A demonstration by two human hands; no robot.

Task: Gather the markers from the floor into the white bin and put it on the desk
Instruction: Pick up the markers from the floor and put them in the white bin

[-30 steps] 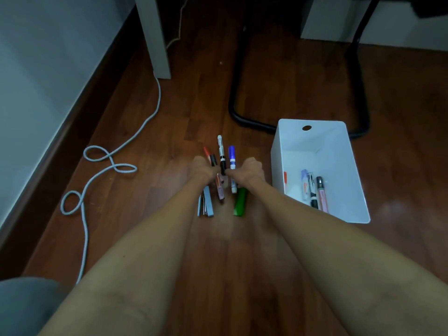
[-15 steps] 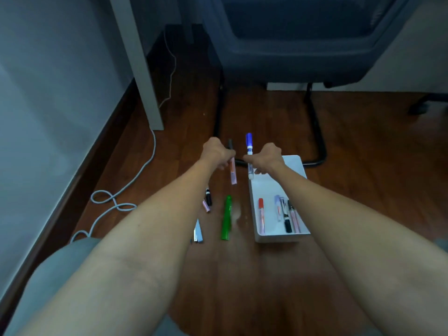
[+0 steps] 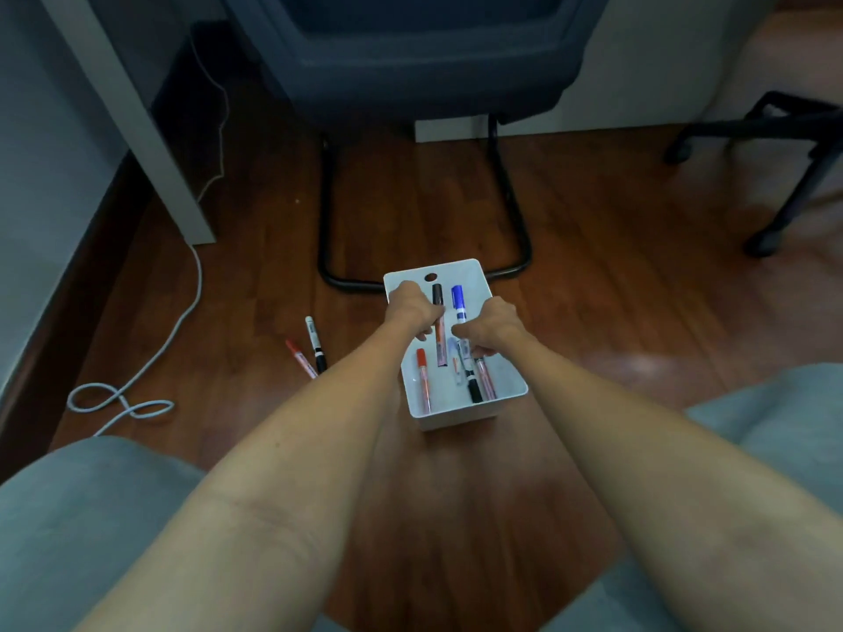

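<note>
White bin (image 3: 511, 394) holds several markers. Left hand (image 3: 410, 310) grips a black-capped marker (image 3: 439, 326), right hand (image 3: 490, 328) a blue-capped marker (image 3: 459, 303), both over it. Two floor markers (image 3: 310, 346) remain left; worktop placement pending.

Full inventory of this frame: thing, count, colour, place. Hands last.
white bin: 1, on the floor below the hands
markers in bin: about five, red, black, pale; lying on its bottom
markers on floor: 2 visible, one white and black, one red; left of the bin
cable: 1, white, looped on the floor at left
chair: 1, dark, behind the bin
desk leg: 1, white, at left
left hand: holds a black-capped marker above the bin
right hand: holds a blue-capped marker above the bin
</note>
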